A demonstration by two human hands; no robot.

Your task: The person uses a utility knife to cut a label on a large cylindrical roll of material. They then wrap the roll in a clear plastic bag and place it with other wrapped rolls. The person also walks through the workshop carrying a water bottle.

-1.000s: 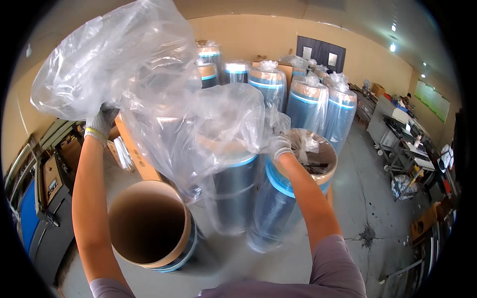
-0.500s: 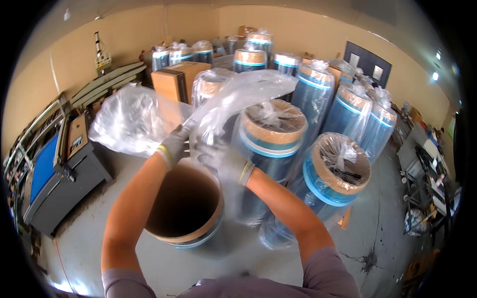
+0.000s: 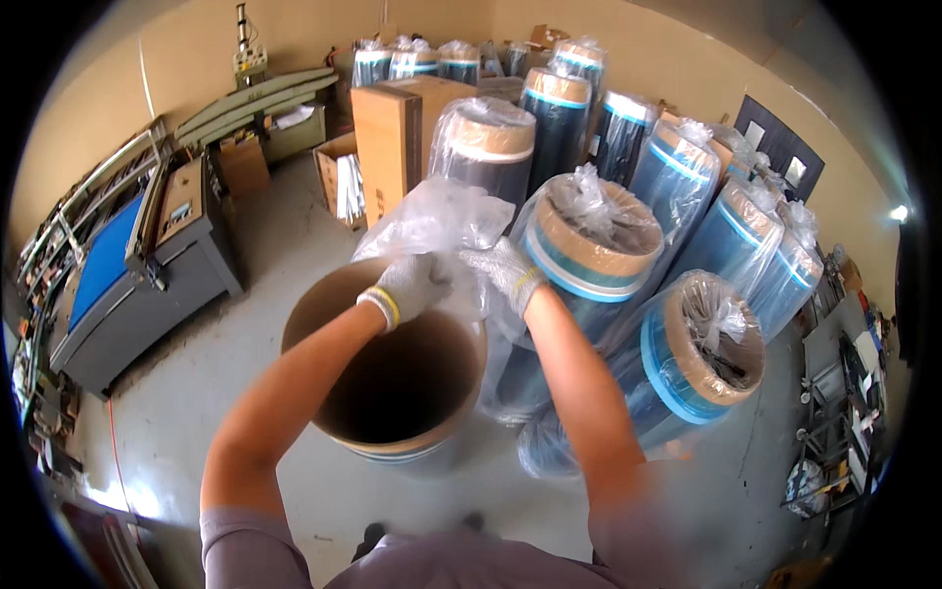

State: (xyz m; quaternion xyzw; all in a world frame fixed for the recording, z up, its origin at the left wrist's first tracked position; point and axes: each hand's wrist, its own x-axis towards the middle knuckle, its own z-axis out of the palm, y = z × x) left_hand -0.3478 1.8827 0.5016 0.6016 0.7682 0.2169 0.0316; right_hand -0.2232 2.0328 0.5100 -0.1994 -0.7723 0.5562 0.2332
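Note:
Both gloved hands hold a bunched clear plastic bag (image 3: 446, 214) over the far rim of a wide, open-topped cardboard tube (image 3: 319, 304). My left hand (image 3: 410, 285), fingers curled in, pinches the film above the tube's mouth. My right hand (image 3: 505, 275) is closed on the film at the bag's right side, its fingertips partly hidden by the plastic. The tube stands upright on the floor in front of me, dark inside, with a pale blue band under its rim. To its right is a bagged roll with a cardboard core (image 3: 599, 260).
Another bagged roll (image 3: 711, 344) leans at the right, and several more stand behind. A tall cardboard box (image 3: 388, 147) stands beyond the tube. On the left is a grey bench with a blue top (image 3: 103, 314); a cluttered rack (image 3: 844, 393) lines the right side.
The bag, spread wide and billowing before, is now gathered in a smaller bunch above the tube. Both hands have shifted to the right, and the view has shifted too.

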